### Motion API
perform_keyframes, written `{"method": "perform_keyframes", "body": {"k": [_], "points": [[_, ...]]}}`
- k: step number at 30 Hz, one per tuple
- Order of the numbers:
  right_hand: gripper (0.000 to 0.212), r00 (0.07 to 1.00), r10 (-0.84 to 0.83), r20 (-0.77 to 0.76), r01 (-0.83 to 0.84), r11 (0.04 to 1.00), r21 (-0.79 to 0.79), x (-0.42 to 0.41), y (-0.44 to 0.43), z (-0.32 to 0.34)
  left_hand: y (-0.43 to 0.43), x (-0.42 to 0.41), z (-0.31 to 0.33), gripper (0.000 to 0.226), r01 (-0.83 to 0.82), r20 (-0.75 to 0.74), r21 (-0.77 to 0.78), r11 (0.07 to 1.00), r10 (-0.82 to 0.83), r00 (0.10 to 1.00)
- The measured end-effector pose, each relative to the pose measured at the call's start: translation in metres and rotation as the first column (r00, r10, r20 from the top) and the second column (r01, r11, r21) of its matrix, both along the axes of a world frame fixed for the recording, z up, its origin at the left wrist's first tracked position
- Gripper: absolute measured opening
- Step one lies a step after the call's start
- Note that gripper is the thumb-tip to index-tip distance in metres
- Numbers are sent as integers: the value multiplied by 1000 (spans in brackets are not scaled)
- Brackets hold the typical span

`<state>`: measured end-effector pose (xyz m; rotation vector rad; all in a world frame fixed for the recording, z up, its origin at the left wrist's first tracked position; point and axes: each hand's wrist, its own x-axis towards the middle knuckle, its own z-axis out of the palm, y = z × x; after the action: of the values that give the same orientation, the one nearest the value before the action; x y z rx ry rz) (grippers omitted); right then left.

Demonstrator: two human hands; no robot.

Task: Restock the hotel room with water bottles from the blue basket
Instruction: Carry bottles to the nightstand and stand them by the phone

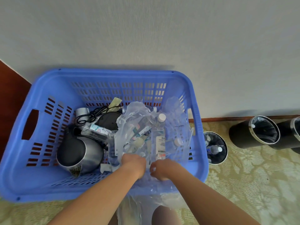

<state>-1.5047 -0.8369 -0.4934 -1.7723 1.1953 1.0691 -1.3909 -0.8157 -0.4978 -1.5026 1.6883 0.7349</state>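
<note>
Both bare forearms reach in from the bottom edge toward the blue basket (103, 75), which sits on a patterned carpet (253, 184) against a pale wall (146, 30). Clear plastic wrap (138, 111) spills over the basket's near rim and hangs down toward the camera.

At the basket's left end, inside, lies a steel electric kettle (79, 153) on its side, with a black cord (90, 116) and a dark round base (108, 120) just behind it. One water bottle (95, 129) lies loose between the kettle and the wrap.

Right of the kettle, the left hand (134, 163) is curled closed with its fingers bunched in the plastic wrap near the basket's front wall. Beside it, the right hand (160, 169) is likewise clenched on a fold of the same wrap, knuckles up. Under and within the wrap, in the basket's right half, lie several water bottles (159, 143), one with its white cap (162, 117) pointing toward the far wall.

Outside the basket's right end stands a small lined bin (215, 147) touching or just beside the basket, with a bottle lying in it. Farther right are two black cylindrical bins (253, 133).
</note>
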Motion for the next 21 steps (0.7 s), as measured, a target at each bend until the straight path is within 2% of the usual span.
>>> {"method": "perform_keyframes", "body": {"k": [7,14,16,21], "points": [[41,1000,-21,-8,21,999,-34,-4,-12,24,-3,0,12,33,35,-1,-130,991,-35,999],[37,999,-31,15,32,994,-101,-9,-25,61,-8,1,40,37,-23,-115,-209,978,-1,993],[34,998,-24,52,32,988,-153,-11,-29,71,-9,3,50,36,-27,-152,-242,970,-11,988],[20,972,-110,207,159,959,-234,-16,-34,94,-12,7,76,29,-61,-238,-278,959,-8,971]]}}
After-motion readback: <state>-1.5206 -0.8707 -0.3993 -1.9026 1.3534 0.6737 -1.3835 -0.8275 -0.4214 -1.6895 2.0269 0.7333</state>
